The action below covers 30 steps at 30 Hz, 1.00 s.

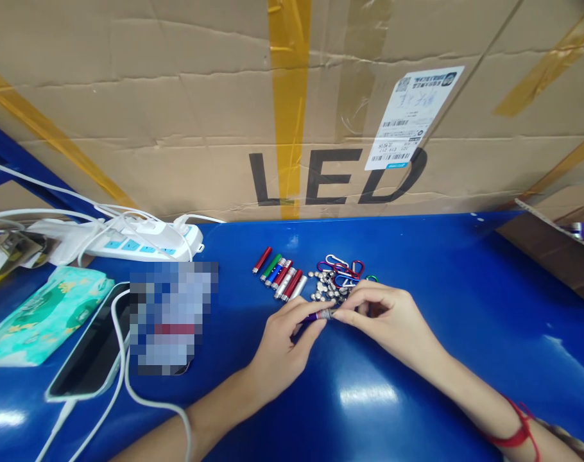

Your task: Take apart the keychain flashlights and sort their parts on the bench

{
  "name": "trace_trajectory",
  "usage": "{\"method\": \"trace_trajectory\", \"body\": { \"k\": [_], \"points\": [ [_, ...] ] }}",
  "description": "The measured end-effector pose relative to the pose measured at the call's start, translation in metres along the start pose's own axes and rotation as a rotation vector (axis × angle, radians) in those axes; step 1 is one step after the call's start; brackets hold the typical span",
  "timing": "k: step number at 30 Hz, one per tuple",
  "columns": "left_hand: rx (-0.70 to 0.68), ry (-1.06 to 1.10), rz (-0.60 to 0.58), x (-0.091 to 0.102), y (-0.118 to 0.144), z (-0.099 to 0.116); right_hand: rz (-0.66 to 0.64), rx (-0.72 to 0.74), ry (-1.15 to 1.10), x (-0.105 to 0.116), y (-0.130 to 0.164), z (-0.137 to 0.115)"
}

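**A:** What did you have in your fingers?

**B:** You had a small purple keychain flashlight pinched at both ends, just above the blue table. Your left hand was closed around its purple barrel, thumb and forefinger tight on it. Your right hand was closed on the silver end, fingertips meeting it from the other side.

**A:** And close around it?

**B:** Just behind your knuckles lay a heap of small silver button cells, with coloured carabiner clips tangled on its far side. Left of that heap sat a row of finished flashlights, red, green, blue and silver, side by side and tilted.

**A:** How much room did you have?

**B:** Plenty on your right: bare blue surface ran out toward the table's edge, where a cardboard flap stood. Behind, a big cardboard box printed LED walled off the back edge. Your left was crowded: a phone on a white cable, a green tissue pack, and a white power strip near the back.
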<state>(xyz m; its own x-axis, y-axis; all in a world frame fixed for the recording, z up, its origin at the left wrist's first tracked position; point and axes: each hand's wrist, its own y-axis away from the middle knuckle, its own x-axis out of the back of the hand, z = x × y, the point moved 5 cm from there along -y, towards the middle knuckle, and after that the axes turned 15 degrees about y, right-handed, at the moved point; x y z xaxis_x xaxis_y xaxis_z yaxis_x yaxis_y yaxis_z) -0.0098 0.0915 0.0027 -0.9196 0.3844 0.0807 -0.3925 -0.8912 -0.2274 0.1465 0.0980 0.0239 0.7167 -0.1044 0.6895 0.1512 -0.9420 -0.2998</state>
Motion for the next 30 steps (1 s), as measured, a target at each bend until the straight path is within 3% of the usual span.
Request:
{"method": "trace_trajectory", "body": {
  "k": [8,17,23,30],
  "points": [
    [0.076,0.027,0.054,0.001,0.0,-0.001,0.138,0.008,0.072,0.023,-0.006,0.009],
    [0.171,0.071,0.147,0.006,0.004,-0.006,-0.187,0.382,0.442,-0.006,0.008,-0.002],
    [0.15,0.106,0.122,0.004,0.005,-0.005,-0.136,0.467,0.525,-0.008,0.01,-0.005],
    [0.091,0.061,0.095,0.004,0.003,0.002,-0.097,0.461,0.45,-0.003,0.01,-0.013]
  ]
}}
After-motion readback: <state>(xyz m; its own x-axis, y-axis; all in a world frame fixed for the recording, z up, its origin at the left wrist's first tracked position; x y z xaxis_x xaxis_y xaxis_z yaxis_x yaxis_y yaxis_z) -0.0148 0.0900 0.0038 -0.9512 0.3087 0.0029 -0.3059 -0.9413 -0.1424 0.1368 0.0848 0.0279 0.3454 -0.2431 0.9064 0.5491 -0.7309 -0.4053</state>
